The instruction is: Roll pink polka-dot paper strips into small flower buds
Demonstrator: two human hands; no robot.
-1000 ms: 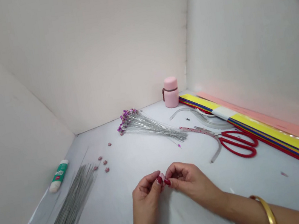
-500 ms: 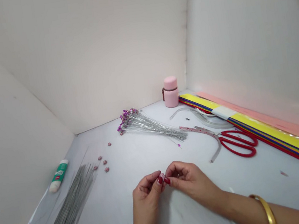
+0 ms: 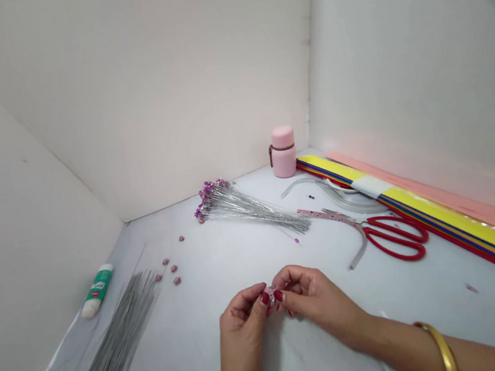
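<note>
1. I start with the largest risk on the white table (image 3: 200,358). The loose sheaf of thin grey wires (image 3: 109,354) lies at the left, and one careless sweep of an arm could scatter it.
2. Ahead of my hands, a fan of silver wires tipped with purple beads (image 3: 245,211) points towards the long red-handled scissors (image 3: 396,238). A hurried reach across that gap could catch the wire ends or knock the scissors, so I would keep any reach high and slow.
3. My left hand (image 3: 241,332) and right hand (image 3: 317,303) are both closed in a tight pinch, their fingertips meeting above the table at the front centre. Too hard a squeeze could crush what they hold, and too slack a hold could drop it among the small pink rolled bits (image 3: 173,268).
4. The small pink paper piece (image 3: 271,294) sits between both sets of fingertips, clear of the table as far as I can tell. It looks pale pink with darker specks, like the dotted pink strip (image 3: 328,216), but the fingertips hide its exact shape.
</note>
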